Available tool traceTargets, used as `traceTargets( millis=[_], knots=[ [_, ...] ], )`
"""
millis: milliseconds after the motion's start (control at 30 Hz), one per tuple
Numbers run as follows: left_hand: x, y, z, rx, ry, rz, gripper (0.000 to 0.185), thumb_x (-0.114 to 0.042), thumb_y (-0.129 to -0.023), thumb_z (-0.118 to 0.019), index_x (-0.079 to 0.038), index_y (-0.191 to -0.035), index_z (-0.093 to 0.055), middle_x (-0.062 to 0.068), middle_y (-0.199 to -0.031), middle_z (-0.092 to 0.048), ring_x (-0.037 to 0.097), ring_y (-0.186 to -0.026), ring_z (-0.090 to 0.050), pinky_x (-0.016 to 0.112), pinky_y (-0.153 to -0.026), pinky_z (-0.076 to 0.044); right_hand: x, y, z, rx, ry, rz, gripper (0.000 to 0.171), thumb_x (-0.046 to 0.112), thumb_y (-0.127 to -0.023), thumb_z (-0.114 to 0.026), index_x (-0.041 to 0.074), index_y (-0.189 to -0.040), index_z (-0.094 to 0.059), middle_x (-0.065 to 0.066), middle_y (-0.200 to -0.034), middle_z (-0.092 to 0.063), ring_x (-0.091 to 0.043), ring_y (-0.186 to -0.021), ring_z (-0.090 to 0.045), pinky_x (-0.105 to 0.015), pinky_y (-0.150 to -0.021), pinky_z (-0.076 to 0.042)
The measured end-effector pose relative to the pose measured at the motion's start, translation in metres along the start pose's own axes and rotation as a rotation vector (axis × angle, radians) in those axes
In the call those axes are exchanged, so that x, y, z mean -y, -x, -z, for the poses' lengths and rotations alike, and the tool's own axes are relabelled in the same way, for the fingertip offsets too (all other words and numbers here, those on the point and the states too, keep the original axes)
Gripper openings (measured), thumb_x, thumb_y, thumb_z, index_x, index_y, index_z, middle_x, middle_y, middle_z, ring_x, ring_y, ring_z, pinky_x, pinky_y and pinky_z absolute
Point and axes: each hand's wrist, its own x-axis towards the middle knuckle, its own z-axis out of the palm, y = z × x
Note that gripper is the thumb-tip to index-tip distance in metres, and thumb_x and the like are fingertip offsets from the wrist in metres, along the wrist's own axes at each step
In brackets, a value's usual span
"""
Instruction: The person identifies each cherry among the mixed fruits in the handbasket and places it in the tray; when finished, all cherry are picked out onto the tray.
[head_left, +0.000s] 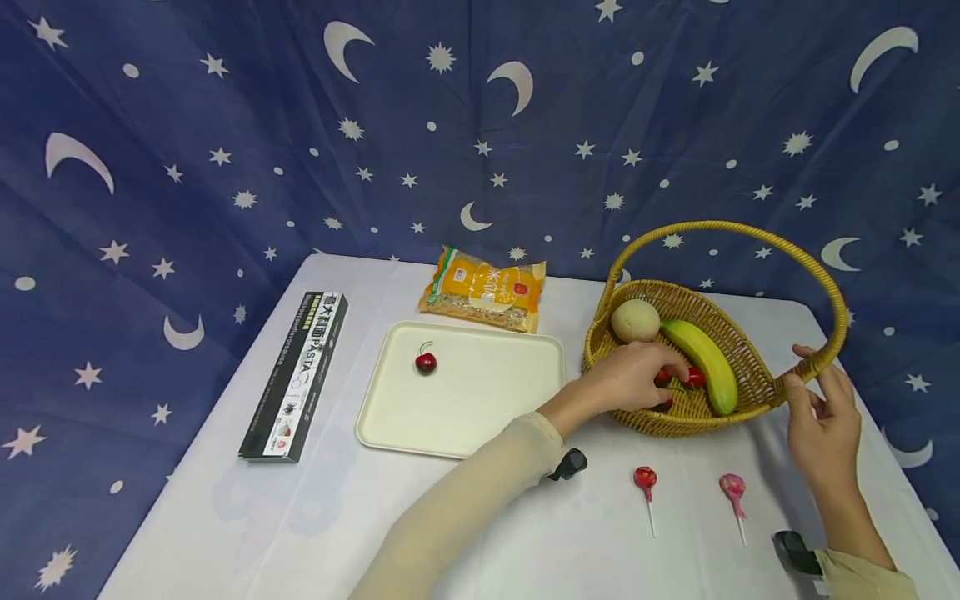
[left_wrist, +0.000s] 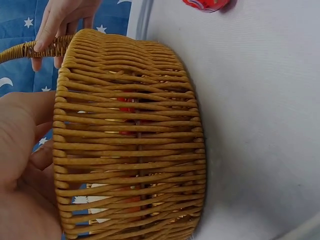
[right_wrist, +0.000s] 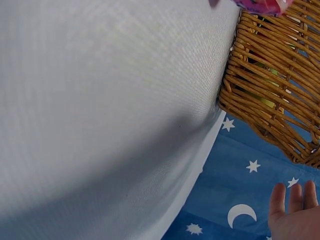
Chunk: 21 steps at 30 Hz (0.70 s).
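A wicker basket (head_left: 675,423) with a tall handle (head_left: 720,225) stands at the right of the white table. Inside lie a banana (head_left: 705,362), a pale round fruit (head_left: 635,320) and red cherries (head_left: 696,377). My left hand (head_left: 647,375) reaches over the front rim, its fingers curled down on a cherry they partly hide. My right hand (head_left: 810,382) pinches the handle's right base between thumb and forefinger. The left wrist view shows the basket wall (left_wrist: 130,150), my left palm (left_wrist: 20,150) and the right hand's fingers (left_wrist: 60,15) on the handle. In the right wrist view the basket (right_wrist: 270,75) lies above my fingertips (right_wrist: 295,197).
A cream tray (head_left: 465,408) with one cherry (head_left: 426,362) sits mid-table. Behind it lies a yellow noodle bag (head_left: 483,289), and a black pasta box (head_left: 296,375) is at the left. Red (head_left: 645,477) and pink (head_left: 731,485) lollipops lie near the front edge.
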Motion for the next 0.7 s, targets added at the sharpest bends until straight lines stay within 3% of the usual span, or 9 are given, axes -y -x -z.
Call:
traceTargets(
  millis=[367,700],
  knots=[
    [-0.002,-0.008,-0.003,0.045,-0.012,0.01,0.03,-0.02,-0.099,-0.077,-0.024,-0.129,-0.074,-0.011,-0.13,-0.073,0.006,-0.114,-0.066,0.01,-0.088,-0.047,0.0,0.0,0.001,-0.009,-0.022,0.025,0.04,0.011,-0.111,-0.054,0.014,-0.15,-0.061,0.036,-0.132,-0.048,0.007,-0.136,-0.042,0.005,-0.092,-0.041],
    [-0.004,-0.021,-0.011,0.198,-0.077,0.059,0.03,-0.023,-0.098,-0.078,-0.028,-0.128,-0.075,-0.016,-0.121,-0.072,-0.002,-0.111,-0.063,0.011,-0.093,-0.048,-0.001,0.0,0.0,-0.002,-0.021,0.016,0.04,0.013,-0.111,-0.054,0.016,-0.15,-0.061,0.035,-0.134,-0.048,0.007,-0.139,-0.041,0.004,-0.095,-0.041]
  ],
)
